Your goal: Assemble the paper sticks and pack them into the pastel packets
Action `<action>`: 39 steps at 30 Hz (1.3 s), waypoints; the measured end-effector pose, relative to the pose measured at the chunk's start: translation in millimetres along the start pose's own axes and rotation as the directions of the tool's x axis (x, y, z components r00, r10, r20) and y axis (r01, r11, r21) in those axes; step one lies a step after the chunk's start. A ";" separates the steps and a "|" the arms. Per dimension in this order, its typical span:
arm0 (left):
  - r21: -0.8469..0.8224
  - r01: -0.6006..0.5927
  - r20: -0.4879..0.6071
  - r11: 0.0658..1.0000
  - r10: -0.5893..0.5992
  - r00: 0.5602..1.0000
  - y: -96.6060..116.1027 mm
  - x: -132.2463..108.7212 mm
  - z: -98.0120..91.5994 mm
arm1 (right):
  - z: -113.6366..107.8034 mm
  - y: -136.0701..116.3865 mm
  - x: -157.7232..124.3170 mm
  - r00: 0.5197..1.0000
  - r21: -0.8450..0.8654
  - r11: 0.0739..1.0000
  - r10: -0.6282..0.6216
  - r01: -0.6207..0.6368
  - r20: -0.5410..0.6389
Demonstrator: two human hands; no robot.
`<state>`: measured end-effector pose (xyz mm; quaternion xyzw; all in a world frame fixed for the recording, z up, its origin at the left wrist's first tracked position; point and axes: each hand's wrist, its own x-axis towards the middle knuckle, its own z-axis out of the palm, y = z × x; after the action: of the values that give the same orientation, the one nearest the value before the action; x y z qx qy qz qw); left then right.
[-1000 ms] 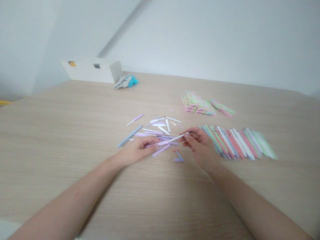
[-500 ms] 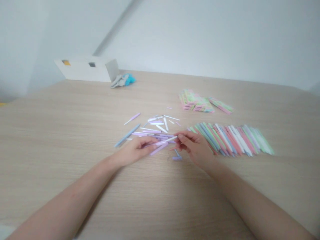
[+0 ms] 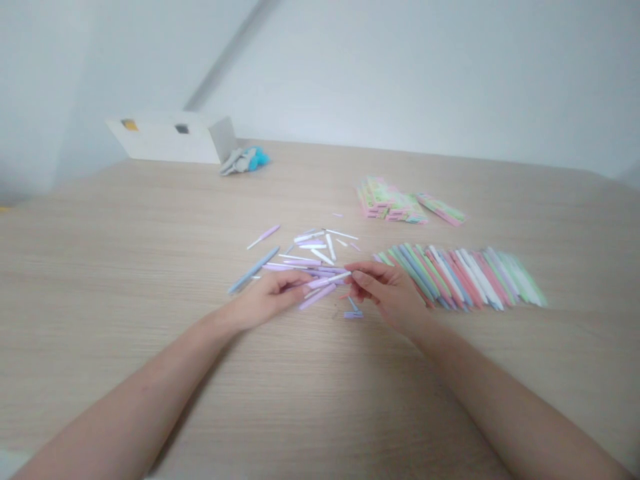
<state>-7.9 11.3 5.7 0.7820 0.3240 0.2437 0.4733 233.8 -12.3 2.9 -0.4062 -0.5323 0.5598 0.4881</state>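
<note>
My left hand [image 3: 265, 297] is closed on the purple end of a pen [image 3: 327, 280]. At the pen's white end, the thumb and fingers of my right hand [image 3: 383, 293] pinch its tip. Beneath the held pen lies a loose pile of purple pen parts [image 3: 300, 263], partly covered by my hands. White pen parts [image 3: 315, 245] are scattered just behind the pile. A small lilac and blue piece [image 3: 353, 313] rests on the table near my right hand.
Right of my hands is a row of multicoloured pens [image 3: 465, 277]. Behind them are stacked pink-and-green packets [image 3: 383, 200]. A blue-grey pen [image 3: 254, 269] lies at left. Farther back stand a white box [image 3: 165, 140] and a crumpled grey-and-blue bundle [image 3: 245, 160]. The wooden table [image 3: 310, 400] meets a wall.
My right hand has come very slightly closer to my left, and a little less of the pen's white end shows. Both hands keep their hold; the loose parts lie as before.
</note>
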 end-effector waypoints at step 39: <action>-0.031 -0.008 -0.125 0.999 0.004 0.992 0.6 2.6 0.8 | 8.8 17.9 -3.6 0.882 -0.780 0.413 -0.187 0.470 0.432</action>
<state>-5.4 12.6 6.1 0.7588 0.3468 0.2984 0.4636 223.9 -16.8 -14.2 -0.3988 -0.8724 0.1560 0.2358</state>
